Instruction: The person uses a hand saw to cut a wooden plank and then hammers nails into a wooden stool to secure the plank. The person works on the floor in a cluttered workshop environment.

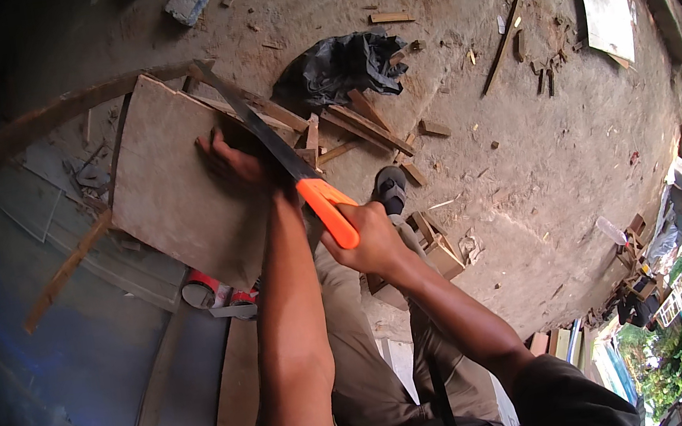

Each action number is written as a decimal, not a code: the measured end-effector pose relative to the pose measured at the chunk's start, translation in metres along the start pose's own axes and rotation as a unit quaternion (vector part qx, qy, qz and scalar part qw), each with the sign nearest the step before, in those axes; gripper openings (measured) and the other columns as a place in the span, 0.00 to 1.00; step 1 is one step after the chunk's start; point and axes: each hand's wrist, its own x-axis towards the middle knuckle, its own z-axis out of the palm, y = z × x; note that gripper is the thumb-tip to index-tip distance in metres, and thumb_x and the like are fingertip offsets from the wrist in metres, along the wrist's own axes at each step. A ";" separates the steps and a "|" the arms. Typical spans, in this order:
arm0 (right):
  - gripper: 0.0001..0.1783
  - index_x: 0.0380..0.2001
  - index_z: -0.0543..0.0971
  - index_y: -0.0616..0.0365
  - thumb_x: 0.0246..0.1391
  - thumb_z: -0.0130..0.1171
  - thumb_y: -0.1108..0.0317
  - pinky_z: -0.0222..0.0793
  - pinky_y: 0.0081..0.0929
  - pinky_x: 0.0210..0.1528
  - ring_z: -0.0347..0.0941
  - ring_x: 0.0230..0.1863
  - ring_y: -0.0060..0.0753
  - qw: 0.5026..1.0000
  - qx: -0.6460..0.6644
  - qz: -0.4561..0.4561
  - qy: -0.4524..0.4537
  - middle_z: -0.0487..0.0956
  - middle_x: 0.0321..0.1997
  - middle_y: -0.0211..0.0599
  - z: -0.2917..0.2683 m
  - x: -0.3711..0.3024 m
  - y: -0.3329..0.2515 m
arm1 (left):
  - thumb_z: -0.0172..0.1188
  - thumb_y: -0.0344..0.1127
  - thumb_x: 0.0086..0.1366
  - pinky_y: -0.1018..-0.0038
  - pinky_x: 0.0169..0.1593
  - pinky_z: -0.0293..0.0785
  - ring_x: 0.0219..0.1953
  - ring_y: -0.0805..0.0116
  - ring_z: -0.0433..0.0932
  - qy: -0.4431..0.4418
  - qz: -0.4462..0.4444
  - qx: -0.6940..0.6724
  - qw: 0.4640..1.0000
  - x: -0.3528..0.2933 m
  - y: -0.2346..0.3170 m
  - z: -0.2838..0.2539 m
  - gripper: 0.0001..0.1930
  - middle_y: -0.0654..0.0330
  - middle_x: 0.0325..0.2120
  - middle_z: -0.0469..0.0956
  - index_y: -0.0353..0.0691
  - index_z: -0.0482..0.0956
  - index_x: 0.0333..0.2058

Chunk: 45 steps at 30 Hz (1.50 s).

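My right hand (371,239) is wrapped round the orange handle of a hand saw (264,132). The dark blade slants up and to the left, along the right edge of a flat brown board (180,183). On that board lies my left hand (236,158), its fingers stretched out and partly in shadow, just left of the blade. Whether the teeth bite into the board cannot be made out. Several wood strips (364,131) lie on the ground right of the blade, some partly hidden under the board's edge.
A crumpled black plastic bag (342,66) lies beyond the wood strips. My shoe (390,187) is close to the saw handle. Red cans (203,286) stand below the board, and a long curved wood strip (41,124) stretches left. A white panel (604,6) lies far right.
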 end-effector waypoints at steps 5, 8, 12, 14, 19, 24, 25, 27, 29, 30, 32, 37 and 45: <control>0.12 0.21 0.73 0.60 0.39 0.64 0.64 0.72 0.41 0.28 0.74 0.23 0.52 1.000 -0.022 -0.015 -0.016 0.73 0.19 0.45 0.000 -0.055 0.020 | 0.48 0.24 0.54 0.54 0.66 0.54 0.66 0.45 0.57 -0.009 0.000 0.037 0.999 0.000 -0.028 -0.004 0.24 0.40 0.62 0.59 0.37 0.68 0.52; 0.09 0.22 0.74 0.59 0.36 0.63 0.69 0.72 0.39 0.27 0.73 0.20 0.45 0.996 -0.077 -0.045 -0.025 0.71 0.17 0.39 -0.033 -0.138 0.033 | 0.47 0.23 0.54 0.56 0.66 0.55 0.66 0.46 0.57 -0.007 -0.013 0.075 0.997 -0.001 -0.029 -0.002 0.25 0.41 0.63 0.58 0.38 0.67 0.53; 0.08 0.23 0.75 0.59 0.37 0.62 0.71 0.73 0.36 0.27 0.75 0.22 0.43 0.999 -0.031 -0.023 -0.019 0.75 0.21 0.38 -0.042 -0.114 0.014 | 0.48 0.22 0.51 0.49 0.65 0.53 0.62 0.43 0.62 0.008 -0.009 0.110 0.994 0.003 -0.010 -0.005 0.24 0.42 0.60 0.64 0.41 0.70 0.50; 0.09 0.22 0.75 0.62 0.40 0.62 0.68 0.72 0.38 0.26 0.75 0.22 0.51 0.999 0.007 0.007 -0.039 0.74 0.19 0.47 -0.020 -0.061 0.016 | 0.52 0.27 0.53 0.50 0.64 0.54 0.63 0.45 0.61 0.014 0.008 0.080 0.997 0.002 -0.022 -0.003 0.23 0.44 0.60 0.64 0.42 0.70 0.50; 0.08 0.20 0.73 0.62 0.40 0.62 0.71 0.69 0.35 0.25 0.73 0.20 0.52 1.000 -0.008 -0.022 0.000 0.75 0.19 0.48 0.010 -0.011 0.005 | 0.56 0.30 0.54 0.51 0.64 0.55 0.64 0.46 0.60 -0.026 -0.019 0.061 0.998 0.002 -0.003 -0.007 0.22 0.43 0.60 0.64 0.39 0.70 0.50; 0.07 0.23 0.75 0.60 0.36 0.61 0.74 0.72 0.36 0.28 0.74 0.22 0.44 0.999 0.012 -0.017 -0.035 0.73 0.19 0.38 -0.032 -0.144 0.035 | 0.51 0.23 0.51 0.58 0.64 0.60 0.65 0.46 0.60 -0.005 0.002 0.101 0.995 -0.002 -0.035 -0.002 0.25 0.42 0.62 0.59 0.38 0.69 0.52; 0.07 0.24 0.76 0.60 0.35 0.60 0.75 0.73 0.34 0.28 0.74 0.21 0.43 0.998 -0.019 -0.015 -0.058 0.73 0.19 0.38 -0.043 -0.166 0.040 | 0.49 0.21 0.50 0.57 0.64 0.59 0.65 0.46 0.60 -0.004 -0.002 0.110 0.994 0.000 -0.018 -0.004 0.26 0.41 0.62 0.60 0.38 0.69 0.52; 0.07 0.24 0.76 0.60 0.36 0.60 0.75 0.73 0.34 0.28 0.74 0.20 0.43 0.999 -0.013 -0.017 -0.045 0.73 0.18 0.37 -0.052 -0.160 0.038 | 0.47 0.19 0.49 0.57 0.64 0.59 0.64 0.45 0.61 0.009 -0.002 0.131 0.991 0.003 -0.006 -0.006 0.27 0.41 0.60 0.62 0.37 0.69 0.51; 0.06 0.23 0.76 0.60 0.37 0.60 0.74 0.73 0.34 0.27 0.74 0.20 0.43 0.999 -0.019 -0.009 -0.027 0.74 0.19 0.37 -0.050 -0.131 0.021 | 0.49 0.21 0.51 0.57 0.65 0.59 0.64 0.45 0.61 -0.001 0.019 0.131 0.991 0.002 -0.022 -0.006 0.25 0.41 0.60 0.62 0.37 0.69 0.51; 0.05 0.22 0.75 0.59 0.38 0.61 0.73 0.73 0.35 0.28 0.75 0.21 0.43 0.999 0.030 -0.005 -0.033 0.75 0.19 0.37 -0.046 -0.096 0.006 | 0.50 0.22 0.51 0.57 0.65 0.58 0.64 0.45 0.61 -0.007 0.032 0.131 0.991 0.001 -0.028 -0.006 0.24 0.40 0.60 0.62 0.37 0.69 0.51; 0.10 0.21 0.74 0.62 0.39 0.63 0.67 0.71 0.39 0.27 0.75 0.22 0.51 0.999 0.001 0.013 -0.035 0.74 0.18 0.47 -0.022 -0.040 0.006 | 0.51 0.26 0.53 0.54 0.64 0.57 0.63 0.45 0.61 0.000 0.003 0.091 0.996 0.002 -0.018 -0.003 0.22 0.41 0.59 0.63 0.37 0.70 0.49; 0.08 0.19 0.71 0.60 0.37 0.62 0.73 0.69 0.35 0.24 0.72 0.19 0.48 0.997 0.015 -0.077 -0.011 0.71 0.17 0.43 0.006 -0.033 -0.003 | 0.53 0.32 0.55 0.52 0.64 0.57 0.63 0.45 0.62 0.004 -0.003 0.098 0.995 -0.006 -0.001 -0.011 0.20 0.41 0.59 0.64 0.38 0.70 0.49; 0.11 0.17 0.69 0.60 0.36 0.63 0.70 0.69 0.38 0.22 0.70 0.17 0.48 0.997 0.008 -0.071 0.011 0.70 0.15 0.41 -0.001 -0.080 0.004 | 0.56 0.41 0.58 0.49 0.63 0.56 0.62 0.44 0.62 0.020 -0.002 0.087 0.996 -0.001 -0.024 -0.007 0.20 0.42 0.59 0.65 0.39 0.71 0.47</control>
